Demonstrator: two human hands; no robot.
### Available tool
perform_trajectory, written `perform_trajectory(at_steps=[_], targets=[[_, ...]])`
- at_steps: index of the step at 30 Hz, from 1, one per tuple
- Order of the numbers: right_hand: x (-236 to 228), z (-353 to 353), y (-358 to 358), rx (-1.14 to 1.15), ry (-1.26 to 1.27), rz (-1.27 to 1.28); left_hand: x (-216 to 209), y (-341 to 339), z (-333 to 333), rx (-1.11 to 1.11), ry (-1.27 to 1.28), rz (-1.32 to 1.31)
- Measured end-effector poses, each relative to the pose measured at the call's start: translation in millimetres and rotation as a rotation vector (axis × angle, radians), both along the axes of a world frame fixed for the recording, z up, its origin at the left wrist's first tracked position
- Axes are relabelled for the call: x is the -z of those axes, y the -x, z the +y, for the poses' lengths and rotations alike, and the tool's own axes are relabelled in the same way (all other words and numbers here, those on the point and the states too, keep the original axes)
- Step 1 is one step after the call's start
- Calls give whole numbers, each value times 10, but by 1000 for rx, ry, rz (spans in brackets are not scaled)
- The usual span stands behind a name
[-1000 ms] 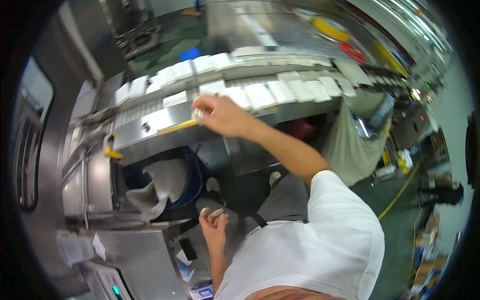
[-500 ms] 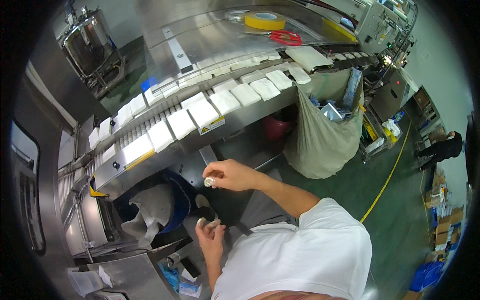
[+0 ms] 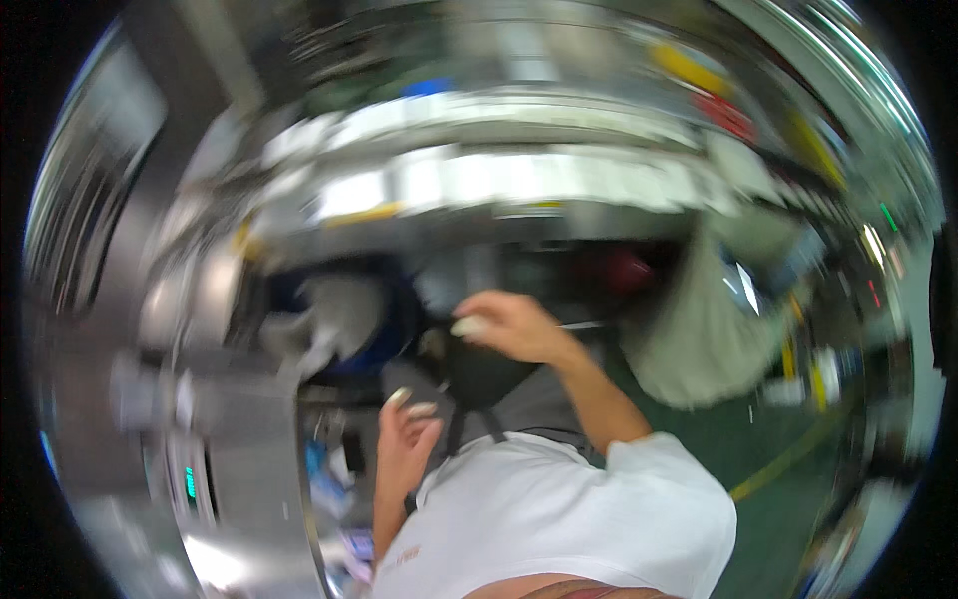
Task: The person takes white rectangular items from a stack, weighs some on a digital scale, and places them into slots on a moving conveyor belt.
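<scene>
The head view is badly smeared by motion. My right hand (image 3: pixel 514 327) is in mid-air below the conveyor's near edge, fingers curled together. A small whitish patch shows at its fingertips; whether that is a finger cover or something held, I cannot make out. Lower and to the left, my left hand (image 3: pixel 407 434) has its fingers apart with nothing in them. Whitish covers sit on some of its fingertips. Beyond both hands, a row of white folded pads (image 3: pixel 559 180) lies along the conveyor (image 3: pixel 449 232). Neither hand touches the pads.
Under the conveyor stands a blue bin (image 3: pixel 394 334) with pale sheeting (image 3: pixel 339 309). A beige sack (image 3: pixel 689 339) hangs at the right. Yellow tape (image 3: pixel 689 68) and a red-handled tool (image 3: pixel 726 117) rest on the machine top. A metal cabinet (image 3: pixel 244 439) is at the left.
My view has swung left, so the conveyor now runs nearly level across it, with more of the metal cabinet showing. My hands keep much the same poses, the right one still curled.
</scene>
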State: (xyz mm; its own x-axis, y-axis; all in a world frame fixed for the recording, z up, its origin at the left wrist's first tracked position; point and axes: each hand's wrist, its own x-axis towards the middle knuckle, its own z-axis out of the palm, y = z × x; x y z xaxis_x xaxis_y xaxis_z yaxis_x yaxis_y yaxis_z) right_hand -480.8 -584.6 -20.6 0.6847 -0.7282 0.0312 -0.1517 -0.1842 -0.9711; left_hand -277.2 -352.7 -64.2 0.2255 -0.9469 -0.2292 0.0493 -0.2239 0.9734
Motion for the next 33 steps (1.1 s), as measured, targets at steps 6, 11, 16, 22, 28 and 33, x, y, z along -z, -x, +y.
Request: perform_trajectory(at_steps=[6,11,16,22,28,33], targets=[[134,294,34,-23,-204,-15,-745,-526,843,-137,87,-443],[310,309,-154,-169,-200,63,-748,-750,1989,-819,-55,-931],[204,359,-593,-345,-184,94,-740,-1257,3226,-1189,-422,-1495],[155,483,-757,-358,-182,73,-786,-1740,4508,-978,-910,-1809],[234,564,-862,-378,-201,89,-832,-1921,4794,-742,-971,-1756],[236,524,-829,-451,-227,52,-885,-2093,4927,-670,-803,-1663]])
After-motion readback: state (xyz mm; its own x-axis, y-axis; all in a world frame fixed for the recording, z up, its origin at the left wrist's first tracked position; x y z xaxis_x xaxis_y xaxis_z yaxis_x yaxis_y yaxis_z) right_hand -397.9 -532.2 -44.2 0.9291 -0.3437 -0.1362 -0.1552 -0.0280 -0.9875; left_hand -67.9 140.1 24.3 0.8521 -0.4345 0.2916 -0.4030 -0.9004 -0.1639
